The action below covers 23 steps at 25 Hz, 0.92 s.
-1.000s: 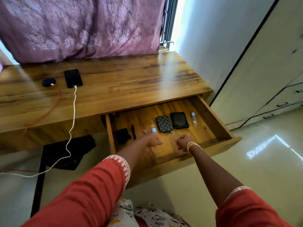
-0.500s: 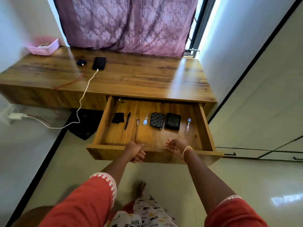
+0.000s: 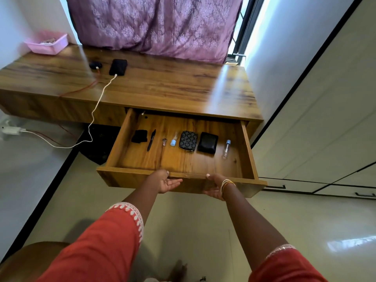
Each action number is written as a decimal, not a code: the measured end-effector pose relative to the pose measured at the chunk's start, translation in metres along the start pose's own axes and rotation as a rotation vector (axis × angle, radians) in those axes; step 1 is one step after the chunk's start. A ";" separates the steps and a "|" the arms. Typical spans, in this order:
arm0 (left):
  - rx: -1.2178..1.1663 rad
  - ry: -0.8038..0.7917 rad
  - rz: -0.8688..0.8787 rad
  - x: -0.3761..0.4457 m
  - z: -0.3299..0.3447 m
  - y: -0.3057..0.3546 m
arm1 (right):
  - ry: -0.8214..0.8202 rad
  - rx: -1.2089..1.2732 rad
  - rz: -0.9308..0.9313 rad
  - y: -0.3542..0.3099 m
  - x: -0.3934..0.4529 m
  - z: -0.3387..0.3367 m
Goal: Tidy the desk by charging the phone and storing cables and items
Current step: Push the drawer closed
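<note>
At the front lip of the open drawer, both hands sit on the wood. The left hand lies palm-up under the panel, fingers fairly straight, thumb tip on the top edge. The right hand, bangles at the wrist, cups the panel the same way with its thumb over the rim; neither pinches anything else.

Behind them, a row of stored items lies loose on the drawer floor: a black pouch, a pen, a small key, a blue-capped vial, a patterned purse, a black wallet and a clear tube.

A hard shove, I judge, could send the tube and vial rolling and the pen skidding toward the back. Thumbs left over the rim risk being caught against the desk edge as the gap shuts. Uneven force from the two hands could skew the drawer on its runners and jam it.

Farther out, the phone rests on the desktop, plugged into a white cable that trails down to a charger on the left. That slack loop hangs just beside the drawer's left side, so a knee or foot may snag it and drag the phone off.
</note>
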<state>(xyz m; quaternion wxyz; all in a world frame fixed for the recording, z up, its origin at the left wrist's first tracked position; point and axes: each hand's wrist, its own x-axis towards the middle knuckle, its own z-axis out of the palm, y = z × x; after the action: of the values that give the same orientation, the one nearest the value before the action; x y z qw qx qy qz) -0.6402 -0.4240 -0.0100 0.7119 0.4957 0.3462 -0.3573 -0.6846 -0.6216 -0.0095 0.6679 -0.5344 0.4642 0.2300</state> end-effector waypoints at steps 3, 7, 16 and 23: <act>-0.014 0.009 0.042 0.001 0.001 -0.001 | 0.078 0.145 -0.091 0.005 0.008 0.004; -0.002 0.035 0.071 0.006 0.002 -0.004 | 0.141 0.312 -0.110 0.007 0.007 0.010; -0.115 0.192 0.142 0.050 0.038 0.052 | 0.218 0.395 -0.139 -0.051 0.050 0.025; -0.065 0.219 0.119 0.094 0.064 0.127 | 0.246 0.359 -0.141 -0.129 0.090 0.039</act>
<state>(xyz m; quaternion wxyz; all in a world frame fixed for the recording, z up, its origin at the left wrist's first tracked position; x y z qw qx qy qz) -0.4756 -0.4680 -0.0140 0.7055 0.5279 0.4034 -0.2466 -0.5249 -0.6441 -0.0229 0.7050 -0.4621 0.5372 0.0297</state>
